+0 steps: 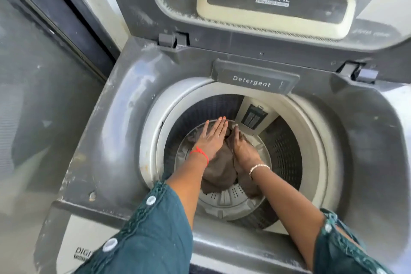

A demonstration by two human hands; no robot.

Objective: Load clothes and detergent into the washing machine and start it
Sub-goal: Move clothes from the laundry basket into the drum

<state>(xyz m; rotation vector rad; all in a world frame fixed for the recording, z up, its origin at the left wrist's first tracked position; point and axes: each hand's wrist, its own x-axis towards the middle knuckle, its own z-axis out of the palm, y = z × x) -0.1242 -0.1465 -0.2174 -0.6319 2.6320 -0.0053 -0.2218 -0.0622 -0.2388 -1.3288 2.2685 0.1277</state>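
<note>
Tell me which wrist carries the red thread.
The left hand, whose wrist has the red thread; its straight fingers lie flat on the brown cloth in the drum. The right hand wears a pale beaded bracelet instead.

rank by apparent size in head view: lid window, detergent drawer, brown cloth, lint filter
1. lid window
2. detergent drawer and brown cloth: about alike, cloth partly covered and deeper, so unranked
3. lint filter
</note>
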